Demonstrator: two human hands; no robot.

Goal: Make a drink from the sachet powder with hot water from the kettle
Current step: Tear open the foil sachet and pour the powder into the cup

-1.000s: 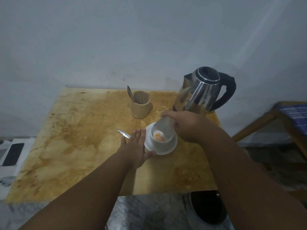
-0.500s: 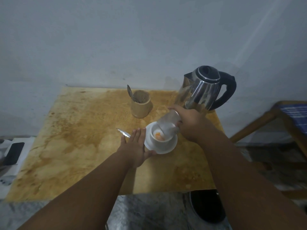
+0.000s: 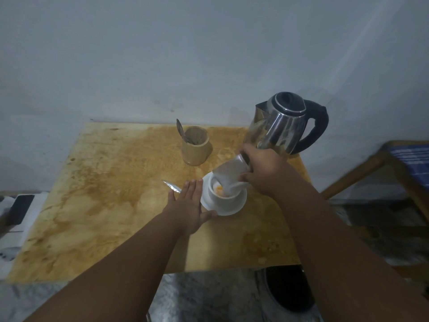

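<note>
A white cup (image 3: 222,198) stands on a white saucer (image 3: 234,206) right of the table's middle, with orange powder (image 3: 219,188) at its bottom. My right hand (image 3: 262,170) is shut on a silver sachet (image 3: 231,171), tipped mouth-down over the cup. My left hand (image 3: 189,205) rests flat and open against the cup's left side, thumb on the saucer rim. A steel kettle (image 3: 283,123) with a black handle stands at the back right, just behind my right hand.
A tan holder (image 3: 196,146) with a spoon in it stands behind the cup. A metal utensil (image 3: 170,185) lies left of my left hand. The stained wooden table (image 3: 104,182) meets a wall at the back. A dark bin (image 3: 289,289) sits below the front edge; a wooden frame (image 3: 380,168) stands right.
My right hand has lifted the sachet's closed end up and back, so the sachet tilts more steeply over the cup. My left hand and the cup have stayed put.
</note>
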